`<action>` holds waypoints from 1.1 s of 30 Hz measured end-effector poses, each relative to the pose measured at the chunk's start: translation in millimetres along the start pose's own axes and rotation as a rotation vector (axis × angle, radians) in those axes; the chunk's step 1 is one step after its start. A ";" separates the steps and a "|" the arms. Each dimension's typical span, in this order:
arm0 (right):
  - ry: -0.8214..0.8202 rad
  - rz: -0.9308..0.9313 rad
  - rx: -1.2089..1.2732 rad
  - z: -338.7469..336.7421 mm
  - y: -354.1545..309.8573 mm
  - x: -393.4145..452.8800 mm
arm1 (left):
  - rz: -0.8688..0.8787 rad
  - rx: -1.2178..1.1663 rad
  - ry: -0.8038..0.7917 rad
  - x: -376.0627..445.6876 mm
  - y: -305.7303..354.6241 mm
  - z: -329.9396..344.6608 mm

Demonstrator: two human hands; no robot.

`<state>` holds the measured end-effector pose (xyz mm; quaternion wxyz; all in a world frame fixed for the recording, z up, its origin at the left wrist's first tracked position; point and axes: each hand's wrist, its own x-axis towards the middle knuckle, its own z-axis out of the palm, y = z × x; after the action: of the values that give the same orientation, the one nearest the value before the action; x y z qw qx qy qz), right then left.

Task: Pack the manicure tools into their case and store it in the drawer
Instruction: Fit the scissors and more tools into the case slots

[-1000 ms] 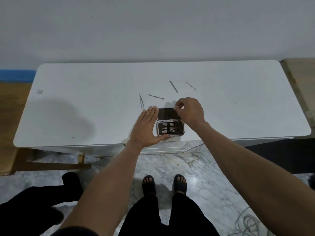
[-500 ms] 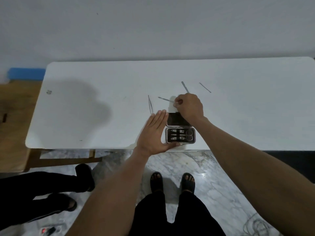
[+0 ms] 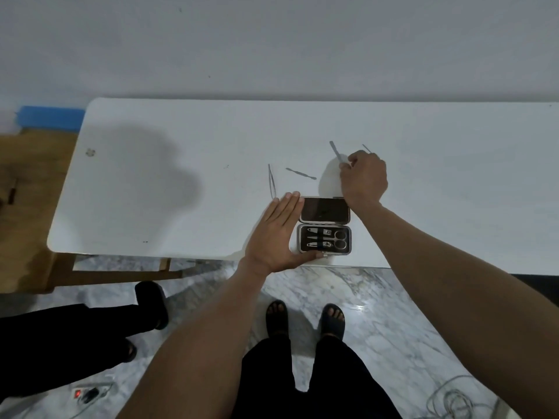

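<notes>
I see the left hand (image 3: pixel 276 235) flat, fingers together, braced against the open black hinged manicure case (image 3: pixel 325 225), right hand (image 3: pixel 364 176) pinching a thin flat metal nail file (image 3: pixel 336 151) on the white tabletop (image 3: pixel 181 176).

The left hand (image 3: pixel 276 234) lies flat with fingers (image 3: pixel 292 201) straight and close together, thumb stretched out sideways. The right hand (image 3: pixel 364 176) reaches farther out, fingers curled in a pinch.

1 head-worn wide-angle view looks steeply down, close over the white table (image 3: pixel 151 207) and floor (image 3: pixel 378 313).
</notes>
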<state>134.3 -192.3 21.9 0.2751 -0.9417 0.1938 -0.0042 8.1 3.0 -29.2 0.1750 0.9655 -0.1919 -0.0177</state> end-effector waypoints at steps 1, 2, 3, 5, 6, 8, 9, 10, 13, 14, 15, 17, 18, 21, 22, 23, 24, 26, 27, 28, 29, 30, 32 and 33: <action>0.001 0.021 -0.007 0.3 1.0 1.2 | 0.000 0.005 -0.005 0.1 -0.1 0.0; 0.002 0.035 -0.011 0.9 1.1 1.2 | 0.000 0.009 -0.007 0.0 -0.1 -0.1; 0.001 0.041 -0.013 1.8 0.7 0.9 | 0.000 0.009 -0.006 -0.1 -0.2 -0.1; -0.002 0.050 -0.017 2.4 -2.1 -0.1 | -0.001 0.001 -0.002 0.0 -0.2 -0.4; -0.001 0.055 -0.026 2.4 -3.9 -0.6 | -0.001 -0.003 -0.004 -0.2 -0.1 -0.6; -0.013 0.050 -0.079 4.3 -6.4 0.1 | -0.001 0.002 -0.007 -0.3 0.2 -0.6; -0.030 0.040 -0.118 5.3 -7.3 0.8 | 0.000 0.005 -0.003 -0.3 0.2 -0.5; -0.053 0.029 -0.158 5.9 -8.6 1.1 | 0.002 0.005 0.002 -0.6 0.1 -0.5; -0.126 0.002 -0.260 5.5 -11.9 1.6 | 0.002 -0.001 0.007 -1.0 0.5 -0.5; -0.142 -0.005 -0.270 3.9 -12.5 1.1 | 0.002 -0.001 0.006 -1.0 0.6 -0.7; -0.155 -0.010 -0.264 3.5 -12.3 1.6 | 0.004 0.000 0.009 -0.8 0.4 -0.9; -0.173 -0.006 -0.186 1.8 -10.0 3.1 | 0.008 -0.007 0.027 -0.7 -0.2 -0.5; -0.180 -0.004 -0.122 0.6 -7.9 3.8 | 0.012 -0.019 0.042 -0.9 -0.5 0.1; -0.219 -0.004 0.059 -7.3 -1.4 2.4 | 0.025 -0.041 0.092 -1.6 -1.8 2.3; -0.235 -0.005 0.098 -11.5 -0.3 0.6 | 0.031 -0.041 0.108 -1.6 -2.0 3.1; -0.257 -0.012 0.125 -16.0 -0.1 -1.7 | 0.038 -0.040 0.124 -1.6 -2.2 3.6; -0.285 -0.022 0.135 -20.7 0.1 -4.8 | 0.044 -0.039 0.136 -1.4 -2.5 4.0; -0.340 -0.043 0.120 -29.4 2.5 -11.0 | 0.051 -0.038 0.137 -1.3 -3.3 3.9; -0.366 -0.050 0.108 -33.2 5.1 -14.0 | 0.051 -0.034 0.127 -1.4 -3.4 3.3; -0.393 -0.054 0.100 -37.5 8.1 -17.2 | 0.050 -0.027 0.114 -1.6 -3.2 2.4; -0.421 -0.056 0.093 -41.1 12.3 -19.7 | 0.046 -0.021 0.101 -1.6 -2.8 1.4; -0.451 -0.059 0.084 -45.2 16.7 -22.6 | 0.043 -0.019 0.090 -1.6 -2.3 0.5; -0.508 -0.064 0.072 -53.5 26.1 -28.6 | 0.040 -0.024 0.075 -1.7 -1.5 -0.6; -0.533 -0.056 0.074 -56.6 30.8 -30.6 | 0.039 -0.025 0.074 -1.1 -1.6 -0.8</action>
<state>88.4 -234.1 57.0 0.3504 -0.9038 0.0880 0.2293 7.7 5.1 -29.0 0.1943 0.9593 -0.2038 0.0189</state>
